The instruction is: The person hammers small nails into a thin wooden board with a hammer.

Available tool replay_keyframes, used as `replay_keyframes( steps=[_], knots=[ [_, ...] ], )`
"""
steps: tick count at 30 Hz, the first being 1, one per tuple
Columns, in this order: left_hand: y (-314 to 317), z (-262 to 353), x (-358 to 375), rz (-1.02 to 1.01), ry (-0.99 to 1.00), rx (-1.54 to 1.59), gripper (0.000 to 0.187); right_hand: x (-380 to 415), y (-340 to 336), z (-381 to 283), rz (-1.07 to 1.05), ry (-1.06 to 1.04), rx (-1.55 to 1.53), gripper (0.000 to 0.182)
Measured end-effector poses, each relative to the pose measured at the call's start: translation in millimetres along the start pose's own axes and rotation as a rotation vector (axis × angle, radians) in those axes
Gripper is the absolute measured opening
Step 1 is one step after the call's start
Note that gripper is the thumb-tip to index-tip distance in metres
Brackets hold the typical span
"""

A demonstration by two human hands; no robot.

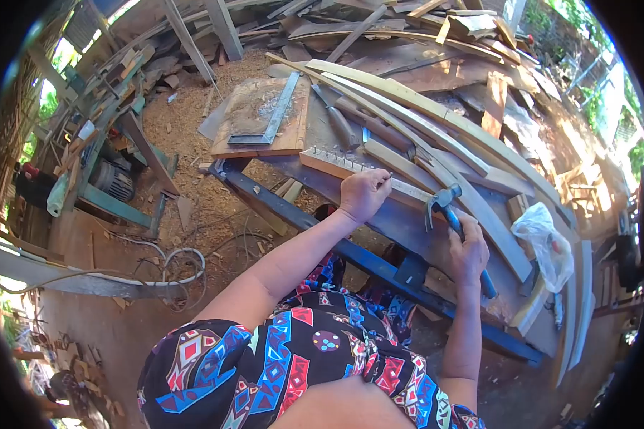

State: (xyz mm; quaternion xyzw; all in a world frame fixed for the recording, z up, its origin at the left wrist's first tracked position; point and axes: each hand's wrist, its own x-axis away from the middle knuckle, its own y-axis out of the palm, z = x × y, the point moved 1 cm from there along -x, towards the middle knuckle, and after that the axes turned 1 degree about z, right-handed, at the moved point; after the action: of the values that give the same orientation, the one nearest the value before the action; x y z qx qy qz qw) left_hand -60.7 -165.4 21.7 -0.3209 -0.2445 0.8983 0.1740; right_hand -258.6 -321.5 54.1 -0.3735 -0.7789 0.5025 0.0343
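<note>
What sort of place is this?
Most likely a woodworking workshop, perhaps an open-air one. A right hand grips a hammer near a strip of wood with nails standing in it, a metal square lies nearby, and wood shavings are scattered around.

A metal square (283,107) lies on a board (247,100), a plastic bag (545,234) near long planks (397,91), shavings (175,129) on the floor (93,311)
</note>
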Motion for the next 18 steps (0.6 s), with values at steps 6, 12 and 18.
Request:
replay_keyframes(
  steps=[6, 12, 18],
  knots=[
    [0.4, -7.7, 0.4, -0.042, -0.031, -0.007, 0.01, -15.4, -7.4, 5.5, -0.085, 0.112, -0.299, 0.023],
    [0.4, -6.6, -1.8, -0.033, -0.015, -0.011, 0.008, -32.8, -22.4, -67.4, -0.141, 0.202, -0.896, 0.016],
    [5.4, -6.8, -3.7, -0.021, -0.028, 0.054, 0.01, -47.7, -13.1, -91.7, -0.252, 0.216, -0.918, 0.019]
  ],
)
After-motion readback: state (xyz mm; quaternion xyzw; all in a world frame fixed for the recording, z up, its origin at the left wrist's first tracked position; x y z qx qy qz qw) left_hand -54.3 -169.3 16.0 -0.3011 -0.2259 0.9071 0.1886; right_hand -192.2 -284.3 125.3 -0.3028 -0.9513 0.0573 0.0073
